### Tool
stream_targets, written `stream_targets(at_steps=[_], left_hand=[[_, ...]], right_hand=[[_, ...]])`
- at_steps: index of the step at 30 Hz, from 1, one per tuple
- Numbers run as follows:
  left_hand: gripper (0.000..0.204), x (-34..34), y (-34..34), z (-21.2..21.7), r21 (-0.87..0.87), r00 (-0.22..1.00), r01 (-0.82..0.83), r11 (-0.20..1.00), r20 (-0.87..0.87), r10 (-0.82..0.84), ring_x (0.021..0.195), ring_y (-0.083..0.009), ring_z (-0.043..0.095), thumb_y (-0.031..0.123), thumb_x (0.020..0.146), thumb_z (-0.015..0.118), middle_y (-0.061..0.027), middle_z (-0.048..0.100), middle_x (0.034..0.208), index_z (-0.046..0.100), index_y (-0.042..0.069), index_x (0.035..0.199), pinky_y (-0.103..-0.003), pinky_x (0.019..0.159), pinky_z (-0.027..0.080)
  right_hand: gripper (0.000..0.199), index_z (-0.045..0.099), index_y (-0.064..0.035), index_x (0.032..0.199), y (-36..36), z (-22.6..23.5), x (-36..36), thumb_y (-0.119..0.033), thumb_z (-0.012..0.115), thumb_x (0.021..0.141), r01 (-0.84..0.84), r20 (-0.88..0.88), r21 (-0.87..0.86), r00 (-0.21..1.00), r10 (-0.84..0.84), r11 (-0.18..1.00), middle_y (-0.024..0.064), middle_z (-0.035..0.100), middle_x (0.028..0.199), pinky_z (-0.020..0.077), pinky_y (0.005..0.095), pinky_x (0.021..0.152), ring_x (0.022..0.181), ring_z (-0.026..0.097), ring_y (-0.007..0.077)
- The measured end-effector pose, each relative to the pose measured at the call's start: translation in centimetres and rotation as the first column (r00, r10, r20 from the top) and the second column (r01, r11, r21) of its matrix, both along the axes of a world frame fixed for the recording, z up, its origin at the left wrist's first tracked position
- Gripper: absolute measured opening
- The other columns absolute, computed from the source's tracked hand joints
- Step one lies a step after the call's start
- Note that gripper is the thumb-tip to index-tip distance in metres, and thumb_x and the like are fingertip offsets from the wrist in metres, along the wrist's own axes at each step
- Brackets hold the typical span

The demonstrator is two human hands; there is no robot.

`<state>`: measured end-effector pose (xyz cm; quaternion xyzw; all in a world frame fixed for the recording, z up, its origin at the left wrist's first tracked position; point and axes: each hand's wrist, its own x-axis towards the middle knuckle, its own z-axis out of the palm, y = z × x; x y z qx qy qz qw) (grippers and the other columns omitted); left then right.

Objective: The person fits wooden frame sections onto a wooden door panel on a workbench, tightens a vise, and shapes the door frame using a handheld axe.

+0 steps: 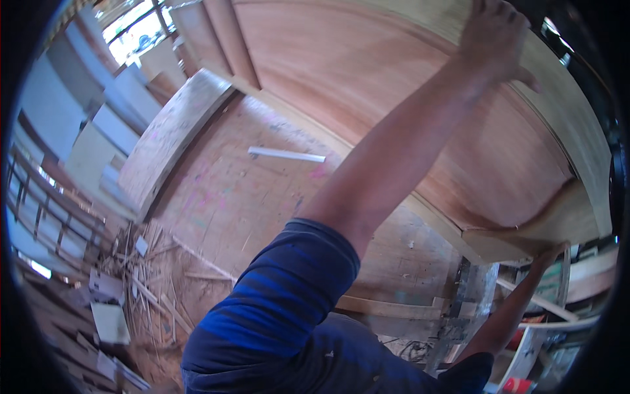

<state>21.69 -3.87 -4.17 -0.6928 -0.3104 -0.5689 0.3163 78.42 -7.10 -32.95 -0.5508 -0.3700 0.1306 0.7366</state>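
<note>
A large reddish plywood panel (367,72) with a pale wooden frame is tilted up on edge over a worktable. My left hand (495,36) reaches up across it, fingers curled over the pale frame edge at the top right. My right hand (550,255) grips the panel's near lower corner from underneath, at the right. A blue sleeve covers my left shoulder.
The plywood worktable top (230,197) carries a white strip (287,155). A thick pale plank (170,131) lies along its left side. Wood scraps and offcuts (141,282) are heaped on the floor at the lower left. Boards lean by a window (134,29).
</note>
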Motion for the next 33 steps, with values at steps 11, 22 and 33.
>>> stream_targets(at_steps=[11, 22, 33], left_hand=[[0.101, -0.1, -0.2, 0.1, 0.031, 0.974, -0.225, 0.974, -0.025, 0.226, 0.134, -0.0374, 0.056, 0.076, 0.059, 0.085, -0.0188, 0.068, 0.129, 0.069, 0.003, 0.127, -0.062, 0.127, 0.015], [0.065, 0.6, -3.2, 0.2, 0.184, 0.996, -0.084, 0.979, 0.057, 0.075, 0.119, -0.0407, 0.055, 0.054, 0.089, 0.072, -0.0231, 0.061, 0.117, 0.061, -0.002, 0.120, -0.064, 0.113, 0.033], [0.055, -1.2, -11.2, 4.4, -0.053, 0.959, 0.019, 0.998, 0.285, -0.003, 0.058, -0.0364, 0.062, 0.049, 0.089, 0.071, -0.0192, 0.062, 0.061, 0.067, -0.002, 0.069, -0.050, 0.057, 0.045]], right_hand=[[0.104, 0.016, -0.0039, 0.168, -0.6, -2.4, -3.6, -0.083, 0.025, 0.101, -0.038, -0.014, -0.031, 0.999, 0.038, 0.999, 0.0250, 0.025, 0.168, 0.0240, 0.0481, 0.128, 0.154, 0.030, 0.0394], [0.095, 0.026, -0.0003, 0.164, 0.1, -5.5, 0.0, -0.075, 0.029, 0.106, 0.074, 0.026, 0.040, 0.997, -0.075, 0.996, 0.0231, 0.035, 0.162, 0.0244, 0.0459, 0.126, 0.149, 0.035, 0.0339], [0.092, 0.018, -0.0020, 0.167, -9.1, 2.4, -7.1, -0.073, 0.019, 0.108, 0.073, 0.081, 0.104, 0.993, -0.081, 0.992, 0.0245, 0.026, 0.168, 0.0236, 0.0482, 0.127, 0.152, 0.031, 0.0368]])
